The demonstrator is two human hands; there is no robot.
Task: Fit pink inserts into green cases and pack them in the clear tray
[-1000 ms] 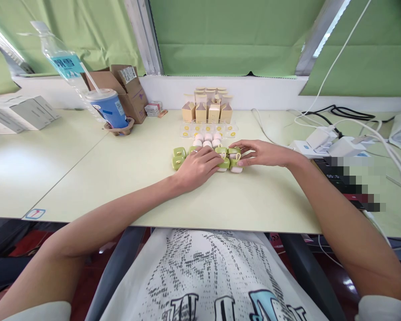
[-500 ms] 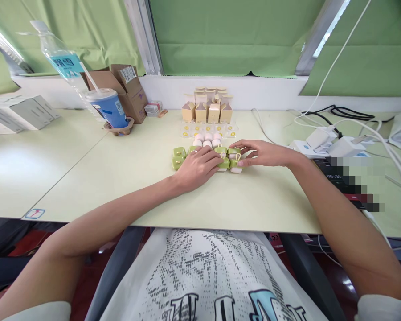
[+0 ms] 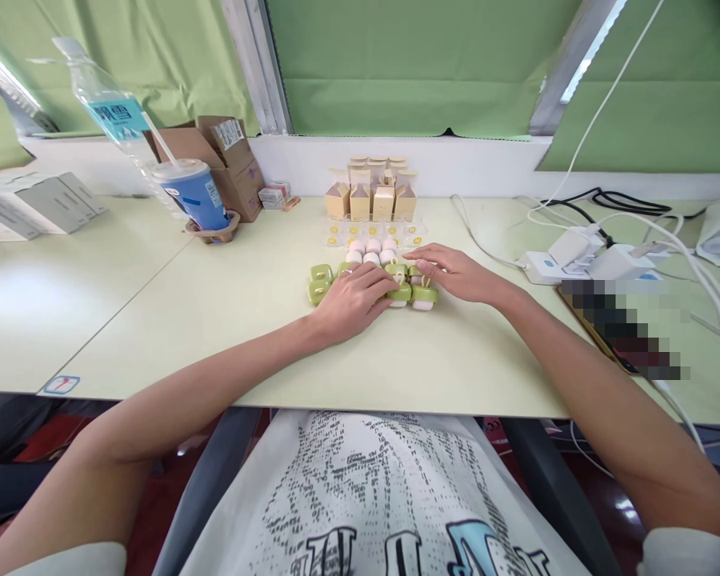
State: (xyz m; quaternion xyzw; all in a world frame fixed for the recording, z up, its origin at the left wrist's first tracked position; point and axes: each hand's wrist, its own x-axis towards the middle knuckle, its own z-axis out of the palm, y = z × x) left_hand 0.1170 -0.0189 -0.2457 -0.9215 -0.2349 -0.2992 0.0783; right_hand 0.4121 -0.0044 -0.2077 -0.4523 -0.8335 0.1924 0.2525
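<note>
Small green square-topped cases with loops stand in two rows on the table. The left ones (image 3: 319,293) are uncovered, and the front right case (image 3: 424,296) has a white lower part. My left hand (image 3: 349,304), with a ring on it, lies across the middle cases and hides some; its fingers are stretched out, and I see nothing gripped. Over the back right case hovers my right hand (image 3: 456,274), fingers apart and extended, partly covering that case; whether it touches cannot be told. Just behind stand several round pinkish-white pieces (image 3: 372,246).
Clear plastic trays (image 3: 373,230) with yellow marks lie behind, before several open beige cartons (image 3: 372,202). At left stand a blue cup (image 3: 197,196), a bottle (image 3: 117,112) and a cardboard box (image 3: 237,172). A power strip (image 3: 555,268) with cables and a phone (image 3: 600,328) lie right.
My right hand has lifted off the front right case and shifted up and slightly back, leaving that case in full view. My left hand has stayed in place.
</note>
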